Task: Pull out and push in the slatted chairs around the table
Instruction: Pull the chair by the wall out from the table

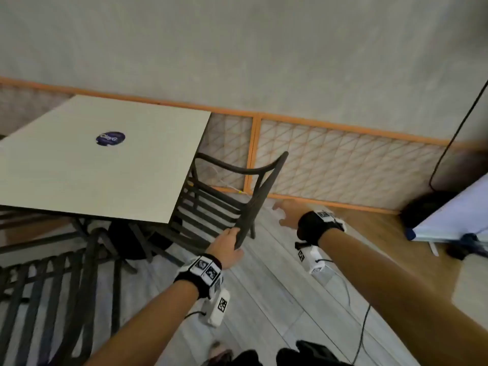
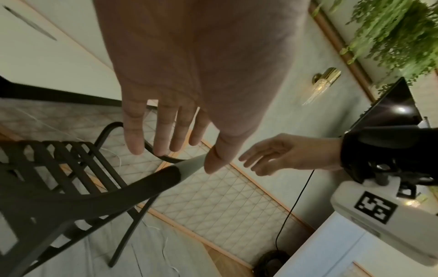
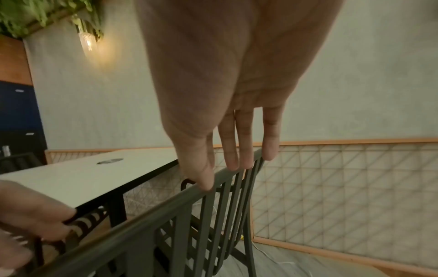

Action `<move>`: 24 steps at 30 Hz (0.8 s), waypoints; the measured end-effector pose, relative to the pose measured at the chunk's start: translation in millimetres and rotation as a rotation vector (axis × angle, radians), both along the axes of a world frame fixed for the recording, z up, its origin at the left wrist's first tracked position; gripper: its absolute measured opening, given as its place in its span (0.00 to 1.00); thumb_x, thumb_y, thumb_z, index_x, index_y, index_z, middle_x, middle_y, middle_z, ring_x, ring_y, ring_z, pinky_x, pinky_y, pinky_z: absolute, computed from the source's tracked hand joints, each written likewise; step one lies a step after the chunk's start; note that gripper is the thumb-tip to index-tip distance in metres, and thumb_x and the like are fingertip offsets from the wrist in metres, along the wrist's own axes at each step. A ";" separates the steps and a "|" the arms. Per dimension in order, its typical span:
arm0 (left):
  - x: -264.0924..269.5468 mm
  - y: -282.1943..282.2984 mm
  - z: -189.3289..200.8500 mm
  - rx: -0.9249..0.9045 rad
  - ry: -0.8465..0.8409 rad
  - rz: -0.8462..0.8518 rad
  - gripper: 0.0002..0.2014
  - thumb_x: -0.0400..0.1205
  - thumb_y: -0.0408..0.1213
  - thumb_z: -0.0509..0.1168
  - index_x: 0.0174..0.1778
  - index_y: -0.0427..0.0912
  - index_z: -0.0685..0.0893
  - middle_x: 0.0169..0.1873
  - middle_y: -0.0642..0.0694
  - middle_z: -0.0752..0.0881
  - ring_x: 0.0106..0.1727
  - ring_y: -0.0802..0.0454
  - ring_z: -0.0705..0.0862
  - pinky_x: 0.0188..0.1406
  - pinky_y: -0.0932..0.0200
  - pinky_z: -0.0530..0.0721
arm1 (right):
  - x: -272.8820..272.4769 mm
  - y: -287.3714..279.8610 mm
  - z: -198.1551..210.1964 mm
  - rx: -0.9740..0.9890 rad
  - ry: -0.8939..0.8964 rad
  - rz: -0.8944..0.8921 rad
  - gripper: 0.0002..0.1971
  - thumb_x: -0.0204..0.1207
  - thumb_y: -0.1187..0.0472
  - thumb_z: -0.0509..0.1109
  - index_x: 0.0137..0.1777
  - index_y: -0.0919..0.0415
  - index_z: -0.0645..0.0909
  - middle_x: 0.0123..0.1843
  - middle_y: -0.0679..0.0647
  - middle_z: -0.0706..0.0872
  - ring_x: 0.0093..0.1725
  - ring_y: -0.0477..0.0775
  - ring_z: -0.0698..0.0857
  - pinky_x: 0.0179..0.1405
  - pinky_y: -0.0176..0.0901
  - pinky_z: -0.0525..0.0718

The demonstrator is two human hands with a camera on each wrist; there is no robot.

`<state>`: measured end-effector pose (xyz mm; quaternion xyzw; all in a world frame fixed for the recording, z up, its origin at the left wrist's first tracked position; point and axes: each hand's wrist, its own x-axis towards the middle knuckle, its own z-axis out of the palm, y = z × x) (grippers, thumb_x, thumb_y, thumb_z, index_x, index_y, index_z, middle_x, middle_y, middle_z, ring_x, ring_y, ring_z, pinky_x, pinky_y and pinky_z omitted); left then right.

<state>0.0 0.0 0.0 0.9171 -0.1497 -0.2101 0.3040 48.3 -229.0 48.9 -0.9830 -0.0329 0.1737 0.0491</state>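
2 dark chairs show in the head view: the slatted chair (image 1: 211, 207) stands at the worktop's (image 1: 79, 175) right edge, seat partly under it, and a second chair (image 1: 52, 299) sits nearer, at the front-left. A round blue sticker (image 1: 110, 138) lies on the worktop. Behind runs an orange-framed lattice panel (image 1: 343, 167), with a black cable (image 1: 449, 143) down the grey wall and grey plank floor (image 1: 277, 299) below.

The left hand (image 1: 227, 247) rests at the backrest's near end; its wrist view shows straight, spread fingers (image 2: 166, 135). The right hand (image 1: 287, 213) hovers beside the backrest with fingers extended. Only the wrist views show a wall lamp (image 2: 324, 82) and greenery (image 2: 391, 28).
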 end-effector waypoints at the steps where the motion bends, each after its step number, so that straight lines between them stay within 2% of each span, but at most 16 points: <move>1: 14.6 -8.7 -2.4 0.025 0.028 -0.006 0.33 0.80 0.40 0.64 0.80 0.41 0.59 0.76 0.40 0.69 0.73 0.41 0.73 0.74 0.44 0.74 | 17.2 -1.4 -2.3 0.000 0.002 0.008 0.24 0.77 0.60 0.71 0.73 0.55 0.73 0.77 0.59 0.74 0.74 0.62 0.74 0.72 0.54 0.74; 3: 35.8 -22.3 -6.3 0.092 0.058 -0.028 0.34 0.80 0.40 0.63 0.81 0.41 0.55 0.78 0.38 0.67 0.75 0.39 0.71 0.76 0.45 0.72 | 47.9 -6.2 -6.7 0.018 -0.011 0.010 0.25 0.76 0.62 0.71 0.74 0.56 0.73 0.77 0.59 0.75 0.74 0.62 0.75 0.71 0.54 0.75; 6: 60.9 -41.7 -21.0 0.199 0.094 -0.088 0.38 0.82 0.41 0.62 0.82 0.34 0.48 0.82 0.35 0.58 0.81 0.39 0.63 0.82 0.46 0.62 | 89.6 -7.9 -23.3 -0.021 -0.017 0.055 0.26 0.75 0.63 0.71 0.74 0.57 0.72 0.75 0.62 0.77 0.72 0.64 0.76 0.70 0.58 0.77; 8: 74.7 -51.2 -28.7 0.250 0.115 -0.096 0.37 0.81 0.40 0.62 0.80 0.30 0.50 0.80 0.29 0.61 0.79 0.35 0.65 0.81 0.44 0.64 | 115.4 -10.7 -40.4 -0.081 -0.058 0.100 0.26 0.75 0.65 0.69 0.74 0.56 0.72 0.74 0.63 0.76 0.73 0.66 0.74 0.70 0.62 0.76; 10: 88.6 -59.1 -31.6 0.257 0.165 -0.071 0.34 0.82 0.38 0.59 0.79 0.30 0.51 0.74 0.27 0.70 0.72 0.32 0.73 0.75 0.43 0.72 | 143.4 -17.8 -55.9 -0.136 -0.093 0.135 0.26 0.75 0.67 0.68 0.73 0.53 0.74 0.78 0.61 0.71 0.79 0.65 0.66 0.75 0.66 0.69; 12: 96.9 -64.9 -35.6 0.258 0.219 -0.083 0.34 0.83 0.35 0.57 0.80 0.30 0.47 0.71 0.28 0.74 0.69 0.33 0.76 0.69 0.46 0.77 | 171.5 -33.1 -70.1 -0.207 -0.102 0.177 0.24 0.75 0.66 0.67 0.71 0.50 0.76 0.83 0.58 0.64 0.84 0.64 0.56 0.79 0.66 0.61; 13: 100.0 -66.9 -35.0 0.259 0.231 -0.090 0.33 0.83 0.34 0.56 0.80 0.29 0.48 0.68 0.29 0.77 0.65 0.34 0.79 0.61 0.50 0.79 | 185.9 -42.9 -76.5 -0.232 -0.111 0.203 0.23 0.76 0.65 0.67 0.70 0.49 0.77 0.84 0.57 0.63 0.84 0.64 0.55 0.80 0.66 0.58; 15: 104.8 -70.3 -32.8 0.231 0.253 -0.093 0.29 0.83 0.31 0.55 0.77 0.26 0.52 0.56 0.28 0.85 0.49 0.36 0.85 0.42 0.53 0.77 | 215.3 -57.6 -88.9 -0.261 -0.118 0.294 0.18 0.77 0.63 0.66 0.64 0.45 0.82 0.80 0.56 0.70 0.83 0.63 0.58 0.82 0.67 0.51; 16: 107.7 -73.3 -33.0 0.239 0.273 -0.095 0.27 0.83 0.31 0.55 0.76 0.25 0.55 0.52 0.28 0.86 0.42 0.37 0.85 0.38 0.52 0.76 | 229.7 -61.4 -92.9 -0.289 -0.100 0.357 0.17 0.77 0.63 0.65 0.61 0.44 0.84 0.77 0.55 0.76 0.82 0.61 0.62 0.82 0.67 0.47; 17: 110.0 -76.7 -31.8 0.253 0.288 -0.080 0.25 0.83 0.31 0.54 0.74 0.24 0.57 0.51 0.27 0.87 0.40 0.37 0.85 0.36 0.50 0.77 | 242.5 -64.3 -95.7 -0.325 -0.078 0.424 0.16 0.77 0.63 0.64 0.59 0.44 0.85 0.71 0.54 0.81 0.79 0.60 0.67 0.82 0.67 0.46; 18: 112.1 -80.9 -32.6 0.268 0.309 -0.041 0.24 0.84 0.31 0.54 0.74 0.24 0.57 0.53 0.26 0.86 0.44 0.35 0.86 0.39 0.48 0.79 | 253.4 -66.9 -97.1 -0.361 -0.052 0.491 0.16 0.77 0.63 0.64 0.58 0.44 0.85 0.66 0.54 0.85 0.75 0.60 0.73 0.82 0.66 0.48; 19: 113.3 -86.1 -34.5 0.265 0.342 -0.005 0.25 0.84 0.30 0.54 0.75 0.25 0.56 0.59 0.26 0.83 0.53 0.34 0.86 0.45 0.47 0.80 | 263.3 -70.8 -97.5 -0.396 -0.035 0.564 0.16 0.77 0.62 0.64 0.58 0.43 0.86 0.62 0.53 0.86 0.71 0.60 0.77 0.81 0.65 0.54; 21: 117.6 -97.4 -32.1 0.180 0.416 0.079 0.29 0.82 0.28 0.57 0.78 0.30 0.54 0.70 0.31 0.75 0.67 0.36 0.79 0.61 0.46 0.78 | 282.1 -79.8 -96.4 -0.399 -0.031 0.697 0.19 0.78 0.61 0.64 0.61 0.38 0.84 0.60 0.53 0.87 0.66 0.60 0.80 0.70 0.61 0.71; 22: 121.1 -104.3 -31.1 0.156 0.439 0.101 0.31 0.81 0.28 0.59 0.78 0.31 0.53 0.72 0.32 0.73 0.69 0.36 0.77 0.64 0.45 0.76 | 290.9 -84.5 -95.2 -0.388 -0.031 0.751 0.20 0.78 0.62 0.64 0.62 0.36 0.83 0.60 0.54 0.86 0.64 0.61 0.80 0.64 0.58 0.75; 24: 131.9 -116.9 -28.3 0.147 0.451 0.110 0.35 0.79 0.28 0.65 0.78 0.32 0.53 0.72 0.31 0.72 0.67 0.36 0.78 0.63 0.45 0.78 | 307.4 -91.6 -92.3 -0.380 -0.034 0.807 0.21 0.78 0.63 0.64 0.63 0.36 0.82 0.58 0.55 0.85 0.63 0.61 0.81 0.60 0.56 0.76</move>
